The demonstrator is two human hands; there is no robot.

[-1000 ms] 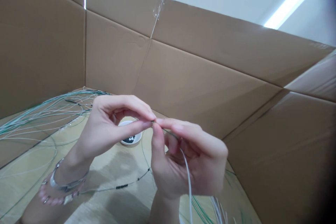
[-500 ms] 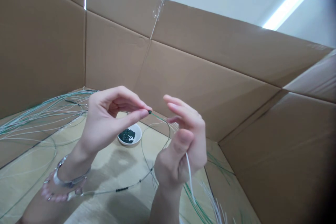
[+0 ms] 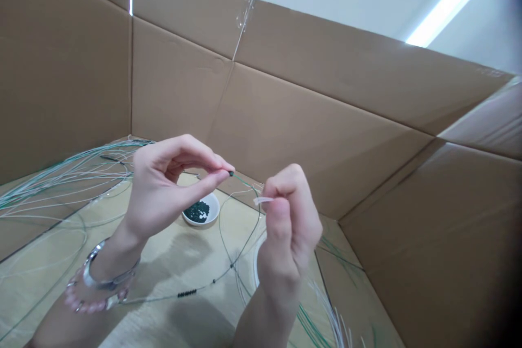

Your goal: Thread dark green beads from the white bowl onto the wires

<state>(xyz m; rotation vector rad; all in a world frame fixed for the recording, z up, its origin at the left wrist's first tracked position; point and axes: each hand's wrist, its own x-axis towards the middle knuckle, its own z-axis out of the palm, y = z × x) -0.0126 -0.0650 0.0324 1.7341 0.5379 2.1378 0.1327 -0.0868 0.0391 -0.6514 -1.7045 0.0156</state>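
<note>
My left hand [image 3: 171, 185] pinches a small dark bead [image 3: 231, 173] between thumb and forefinger, and a thin green cord [image 3: 247, 182] runs from it to the right. My right hand [image 3: 287, 228] is closed, its thumb and bent forefinger gripping a white cord whose pale end [image 3: 263, 200] sticks out to the left. Below the hands, a looped cord carries a short row of black beads [image 3: 187, 293] and a few single ones. Behind my left wrist stands a white dish [image 3: 212, 207] of dark beads.
Many white and green cords [image 3: 73, 174] lie at the left. More green cords [image 3: 312, 326] and white strands [image 3: 335, 321] spread at the lower right. Cardboard walls [image 3: 310, 141] enclose the pale work surface [image 3: 163, 261].
My right hand has closed from loosely spread fingers into a pinch, and the white cord's end now points left from its fingertips. My left hand has hardly moved.
</note>
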